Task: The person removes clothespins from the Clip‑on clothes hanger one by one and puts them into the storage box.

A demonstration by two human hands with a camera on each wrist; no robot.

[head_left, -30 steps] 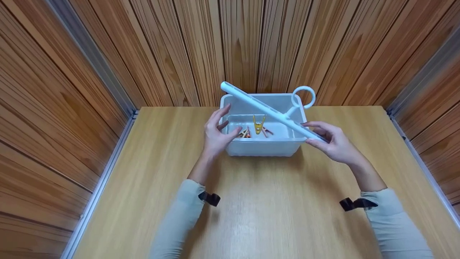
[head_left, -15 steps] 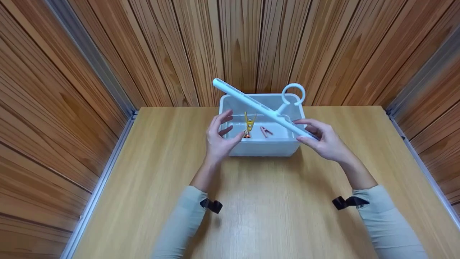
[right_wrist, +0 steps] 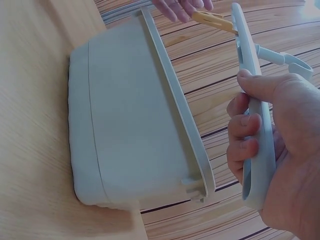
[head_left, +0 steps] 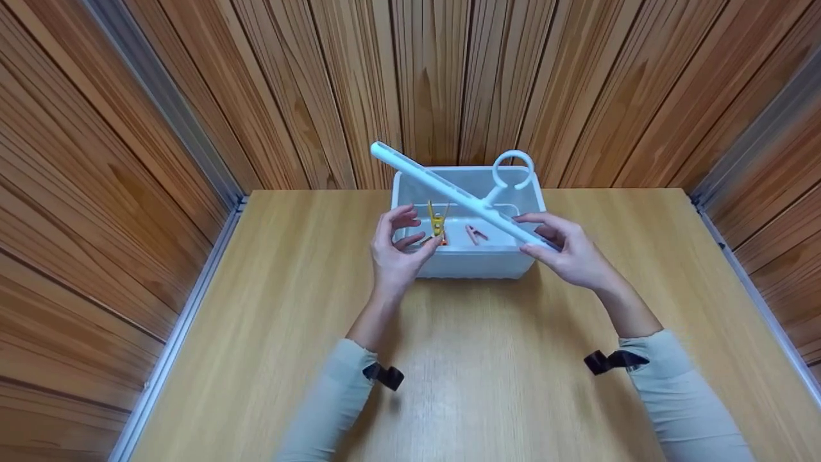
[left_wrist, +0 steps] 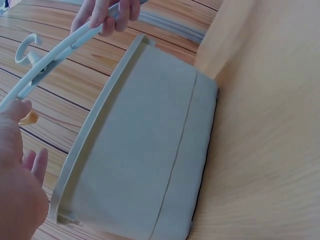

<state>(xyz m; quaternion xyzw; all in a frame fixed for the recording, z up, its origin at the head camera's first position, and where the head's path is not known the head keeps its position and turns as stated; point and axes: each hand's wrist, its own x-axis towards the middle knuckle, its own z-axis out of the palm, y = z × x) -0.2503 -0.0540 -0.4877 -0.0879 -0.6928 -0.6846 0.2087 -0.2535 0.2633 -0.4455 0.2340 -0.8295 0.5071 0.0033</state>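
Observation:
My right hand grips the lower right end of a pale blue hanger, whose bar slants up to the left above the bin. The hanger's ring-shaped hook points up and back. A yellow clothespin shows below the bar; in the right wrist view this clothespin has one end at the bar and the other at my left fingertips. My left hand has its thumb and fingers spread apart at the bin's front left, thumb tip close to the yellow clothespin.
A whitish plastic bin stands on the wooden table near the back plank wall. Inside lies a pink clothespin; other small clothespins at the left are partly hidden by my left hand. Metal rails edge the table.
The hanger, with the yellow clothespin, has moved left together with my right hand. My left hand has shifted slightly right and down, closer to the yellow clothespin.

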